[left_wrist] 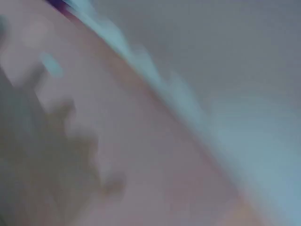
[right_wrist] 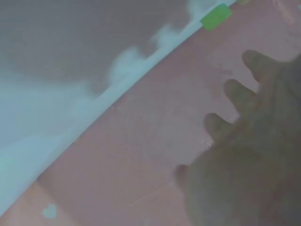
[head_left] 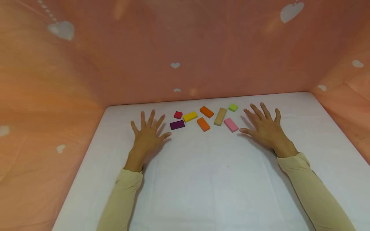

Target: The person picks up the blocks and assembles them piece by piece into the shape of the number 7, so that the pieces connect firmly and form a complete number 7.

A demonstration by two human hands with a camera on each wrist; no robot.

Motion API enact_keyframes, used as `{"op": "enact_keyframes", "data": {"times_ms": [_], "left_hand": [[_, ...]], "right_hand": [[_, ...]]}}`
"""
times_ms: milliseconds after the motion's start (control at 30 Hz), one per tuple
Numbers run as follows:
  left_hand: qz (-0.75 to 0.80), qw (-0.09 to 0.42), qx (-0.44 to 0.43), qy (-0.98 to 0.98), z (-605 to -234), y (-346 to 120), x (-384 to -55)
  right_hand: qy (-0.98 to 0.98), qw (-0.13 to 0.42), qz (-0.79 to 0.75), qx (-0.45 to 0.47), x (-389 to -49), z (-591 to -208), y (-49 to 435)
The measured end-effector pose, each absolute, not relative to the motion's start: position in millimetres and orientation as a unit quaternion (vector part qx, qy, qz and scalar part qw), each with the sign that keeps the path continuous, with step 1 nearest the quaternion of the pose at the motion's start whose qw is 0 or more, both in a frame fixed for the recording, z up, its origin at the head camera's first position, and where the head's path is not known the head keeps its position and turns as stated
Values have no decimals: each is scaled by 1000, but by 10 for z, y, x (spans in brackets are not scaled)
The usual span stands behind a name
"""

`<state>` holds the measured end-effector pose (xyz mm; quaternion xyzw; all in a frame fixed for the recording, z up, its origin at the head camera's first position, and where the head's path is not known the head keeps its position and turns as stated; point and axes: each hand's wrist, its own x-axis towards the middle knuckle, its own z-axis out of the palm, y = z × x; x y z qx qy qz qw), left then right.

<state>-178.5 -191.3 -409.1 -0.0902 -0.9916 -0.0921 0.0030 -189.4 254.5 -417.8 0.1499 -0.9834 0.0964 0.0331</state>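
Both hands hold nothing, fingers spread wide over the white surface. The left hand [head_left: 146, 138] is nearest a purple block [head_left: 177, 124] and a small red block [head_left: 178, 115]. Beside these lies a yellow block [head_left: 189, 116]. Two orange blocks [head_left: 206, 112] and a long tan block [head_left: 220, 116] occupy the middle of the group. My right hand [head_left: 265, 128] has its thumb close to a pink block [head_left: 231, 124]; a small lime-green block [head_left: 233, 107] lies beyond. In the right wrist view the green block [right_wrist: 216, 17] shows past the fingers. The left wrist view is blurred.
A white-covered table [head_left: 202, 186] carries the blocks near its far edge. An orange-pink cloth [head_left: 202, 48] with pale hearts rises behind it and along both sides. Cream sleeves [head_left: 122, 195] cover both forearms.
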Motion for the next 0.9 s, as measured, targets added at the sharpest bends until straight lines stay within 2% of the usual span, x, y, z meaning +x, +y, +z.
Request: {"op": "enact_keyframes", "data": {"times_ms": [167,267,533,767,900], "left_hand": [[-66,3,-132,-989,-4061,-1437,-1872],[-61,8,-155,-986,-4083,-1204,-1931],[-99,-9,-206,-973,-4127,-808,-2111],[-62,-27,-266,-962,-4212,-704,-2146],[-70,-30,-276,-958,-4247,-710,-2127]], "right_hand": [[-975,68,88,191,-1994,-4182,2492],[-969,68,91,221,-2082,-4187,2437],[-952,7,127,279,-2257,-4192,2286],[-944,-57,156,286,-2291,-4218,2213],[-945,-61,149,284,-2290,-4227,2206]]}}
